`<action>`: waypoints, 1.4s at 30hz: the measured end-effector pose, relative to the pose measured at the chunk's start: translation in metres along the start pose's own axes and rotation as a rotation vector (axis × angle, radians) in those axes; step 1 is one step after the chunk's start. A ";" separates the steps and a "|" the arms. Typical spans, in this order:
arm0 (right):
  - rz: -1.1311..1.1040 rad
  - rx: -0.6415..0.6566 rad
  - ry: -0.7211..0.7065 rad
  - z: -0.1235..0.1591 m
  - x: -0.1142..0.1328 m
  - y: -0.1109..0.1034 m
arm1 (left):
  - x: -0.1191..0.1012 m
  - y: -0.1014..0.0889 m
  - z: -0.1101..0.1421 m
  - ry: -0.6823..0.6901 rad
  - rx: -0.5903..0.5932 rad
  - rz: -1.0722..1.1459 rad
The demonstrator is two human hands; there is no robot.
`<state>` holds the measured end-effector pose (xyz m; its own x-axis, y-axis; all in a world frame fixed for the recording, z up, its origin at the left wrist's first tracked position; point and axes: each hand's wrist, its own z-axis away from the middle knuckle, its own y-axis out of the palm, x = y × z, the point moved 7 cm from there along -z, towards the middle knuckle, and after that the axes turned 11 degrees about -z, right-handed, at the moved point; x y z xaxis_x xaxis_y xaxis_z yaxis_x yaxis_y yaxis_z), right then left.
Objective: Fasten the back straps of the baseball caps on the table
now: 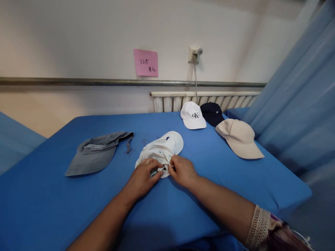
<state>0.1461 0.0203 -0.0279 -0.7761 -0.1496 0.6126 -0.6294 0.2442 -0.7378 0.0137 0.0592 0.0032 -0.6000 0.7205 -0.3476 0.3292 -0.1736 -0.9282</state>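
A white baseball cap [157, 148] with a small dark emblem lies in front of me, its brim pointing away to the right. My left hand [145, 174] pinches the strap at the back of this cap, near a small metal eyelet or buckle. On the other side of that strap, my right hand [183, 170] is closed on the cap's edge, thumb and fingers pressed together. Exactly how the strap runs between the fingertips is partly hidden. To the left rests a grey cap [96, 153] with its strap hanging loose, apart from both hands.
Blue cloth covers the table [65, 209]. At the back right stand a white cap with black letters [193, 115], a navy cap [211, 113] and a beige cap [239, 137]. Behind are a radiator [178, 103] and a metal rail [104, 82]; a blue curtain [295, 104] hangs right.
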 end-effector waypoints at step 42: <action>-0.652 -0.243 0.050 -0.004 -0.023 -0.017 | 0.015 0.001 0.000 -0.138 -0.008 0.073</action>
<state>0.1743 0.0239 -0.0283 -0.2366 -0.2959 0.9254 -0.9353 0.3274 -0.1344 0.0052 0.0699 -0.0028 -0.6687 0.6071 -0.4293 0.3806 -0.2165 -0.8990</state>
